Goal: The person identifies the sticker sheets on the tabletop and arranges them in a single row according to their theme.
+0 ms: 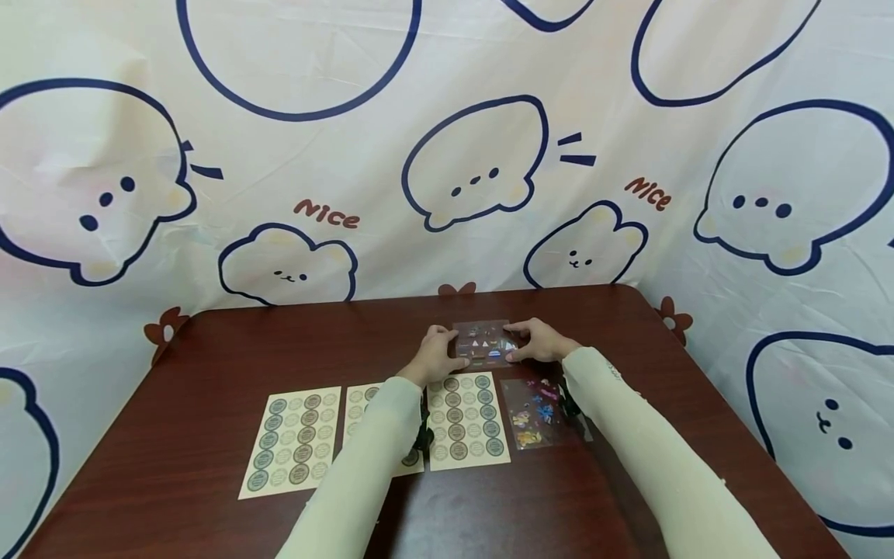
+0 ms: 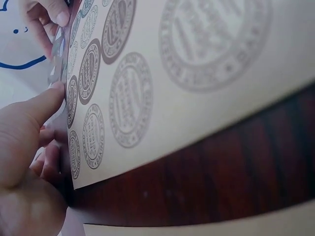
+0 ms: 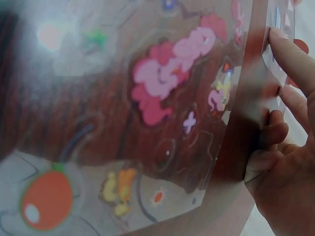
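Note:
A clear sticker sheet (image 1: 482,344) with small printed shapes lies toward the back of the table, between both hands. My left hand (image 1: 433,355) holds its left edge, thumb at the near corner and index finger at the far one. My right hand (image 1: 538,341) holds the right edge the same way, its other fingers curled in. Just in front of the left hand is a cream sheet of round stamp-like labels (image 1: 466,421). Below the right wrist lies another clear sheet (image 3: 113,108) with colourful cartoon pony stickers, partly covered by the sleeve.
Two more cream label sheets lie to the left, one (image 1: 292,441) in full view and one (image 1: 359,404) partly under the left sleeve. All rest on a dark reddish-brown table (image 1: 209,373). A white cloth with cartoon bears (image 1: 377,171) hangs behind and beside it.

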A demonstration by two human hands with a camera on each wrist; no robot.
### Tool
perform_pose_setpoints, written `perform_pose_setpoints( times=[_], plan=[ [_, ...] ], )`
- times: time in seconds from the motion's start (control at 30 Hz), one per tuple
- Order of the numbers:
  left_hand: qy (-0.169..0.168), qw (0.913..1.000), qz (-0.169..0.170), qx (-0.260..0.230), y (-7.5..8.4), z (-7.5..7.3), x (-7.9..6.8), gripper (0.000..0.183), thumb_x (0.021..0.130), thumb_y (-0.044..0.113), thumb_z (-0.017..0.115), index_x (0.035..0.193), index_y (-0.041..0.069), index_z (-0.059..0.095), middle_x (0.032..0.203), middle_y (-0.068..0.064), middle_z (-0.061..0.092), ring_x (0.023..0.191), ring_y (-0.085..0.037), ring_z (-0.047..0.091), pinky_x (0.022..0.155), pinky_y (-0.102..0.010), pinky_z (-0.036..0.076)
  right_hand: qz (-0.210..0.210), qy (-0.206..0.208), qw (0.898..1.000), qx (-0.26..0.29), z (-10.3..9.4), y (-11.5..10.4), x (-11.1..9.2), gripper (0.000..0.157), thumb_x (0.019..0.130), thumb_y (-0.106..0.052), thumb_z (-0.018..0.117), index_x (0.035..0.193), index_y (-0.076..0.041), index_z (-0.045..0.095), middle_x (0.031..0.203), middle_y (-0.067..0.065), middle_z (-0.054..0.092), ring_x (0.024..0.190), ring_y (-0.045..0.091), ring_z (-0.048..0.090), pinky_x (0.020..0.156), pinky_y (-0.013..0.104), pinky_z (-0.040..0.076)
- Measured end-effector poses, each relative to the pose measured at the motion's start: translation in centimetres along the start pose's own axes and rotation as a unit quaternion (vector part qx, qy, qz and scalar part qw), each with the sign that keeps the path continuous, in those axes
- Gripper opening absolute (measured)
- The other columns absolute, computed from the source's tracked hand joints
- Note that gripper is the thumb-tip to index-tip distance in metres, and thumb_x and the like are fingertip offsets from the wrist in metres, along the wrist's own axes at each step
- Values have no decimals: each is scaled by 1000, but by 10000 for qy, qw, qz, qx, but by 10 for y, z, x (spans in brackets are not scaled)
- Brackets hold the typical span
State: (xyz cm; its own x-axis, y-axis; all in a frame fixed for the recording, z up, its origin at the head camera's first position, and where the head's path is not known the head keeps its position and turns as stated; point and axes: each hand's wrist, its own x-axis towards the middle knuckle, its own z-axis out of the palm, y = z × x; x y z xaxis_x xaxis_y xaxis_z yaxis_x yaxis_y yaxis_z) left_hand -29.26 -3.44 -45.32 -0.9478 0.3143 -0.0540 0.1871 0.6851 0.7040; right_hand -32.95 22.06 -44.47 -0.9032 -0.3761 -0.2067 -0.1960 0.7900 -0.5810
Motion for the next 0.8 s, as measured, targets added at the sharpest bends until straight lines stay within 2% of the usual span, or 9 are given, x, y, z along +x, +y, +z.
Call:
perform_pose_setpoints(
  times=[0.2, 0.5, 0.63, 0.8],
  plan=[
    [31, 10000, -76, 22, 2, -2, -1, 66, 97, 21, 70, 152, 0, 41, 147, -23, 41, 135, -36, 44, 111, -47, 43, 200, 100, 9997, 34, 0, -4, 0, 70, 91, -24, 77, 151, -6, 47, 141, 28, 51, 117, 32, 53, 105, 50, 46],
    [125, 9997, -164, 103, 6, -1, -3, 63, 98, 20, 68, 152, 1, 43, 142, -22, 49, 128, -35, 50, 106, -46, 46, 282, 154, 9995, 39, 1, -10, 0, 67, 92, -23, 76, 150, -6, 48, 139, 28, 53, 116, 31, 53, 106, 50, 46],
    [140, 9998, -155, -6, 8, -1, -4, 63, 97, 19, 69, 151, 0, 44, 141, -22, 49, 127, -35, 50, 104, -46, 46, 282, 136, 9995, -84, 0, -14, -1, 65, 92, -21, 76, 149, -6, 49, 121, 22, 60, 101, 26, 55, 91, 40, 49],
    [124, 9996, -179, -156, 10, -1, -5, 62, 96, 16, 70, 151, 0, 44, 140, -21, 51, 125, -34, 52, 104, -47, 47, 282, 182, 9993, -133, 1, -17, -1, 61, 91, -18, 76, 146, -5, 54, 100, 12, 59, 85, 21, 52, 75, 32, 44]
  ],
)
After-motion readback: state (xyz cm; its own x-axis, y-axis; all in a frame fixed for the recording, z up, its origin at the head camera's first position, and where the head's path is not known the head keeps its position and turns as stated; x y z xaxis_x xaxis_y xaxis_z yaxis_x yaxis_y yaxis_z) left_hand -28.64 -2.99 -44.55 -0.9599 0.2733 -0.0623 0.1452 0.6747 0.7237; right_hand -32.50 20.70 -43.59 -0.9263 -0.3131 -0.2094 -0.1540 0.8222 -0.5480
